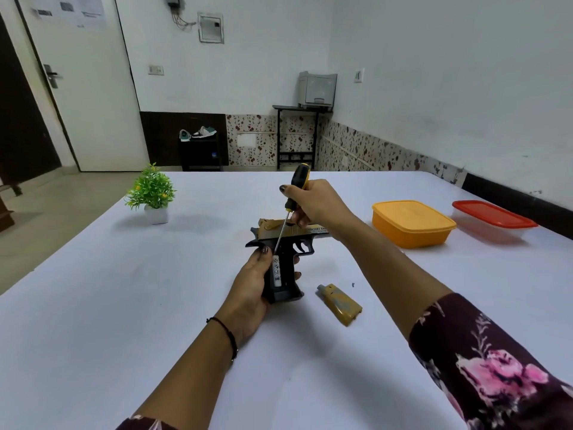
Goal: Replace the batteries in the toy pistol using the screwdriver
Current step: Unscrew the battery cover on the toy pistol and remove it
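Right, nearest to you, your right forearm is showing a dark floral sleeve, and a thin black bracelet is sitting on your left wrist. Your left hand is wrapping its fingers and thumb around the grip of the toy pistol, over the white table. The butt is pointing towards you and the gold slide is lying across the far end, muzzle to your right. The side of the grip is lying open, and a white battery is sitting lengthwise in the compartment, beside your thumb. Just right of the pistol, the gold battery cover is lying flat on the table, apart from the toy. A tiny dark speck is lying near it, too small to identify. Your right hand is curling round the black-and-yellow handle of the screwdriver, holding it tilted with the handle up and away from you. Its metal shaft is slanting down over the slide, and its tip is meeting the top end of the battery compartment. Farther out on the right, a yellow lidded container and a red-lidded container are standing side by side. On the left, a small green plant in a white pot is standing near the table's far edge.
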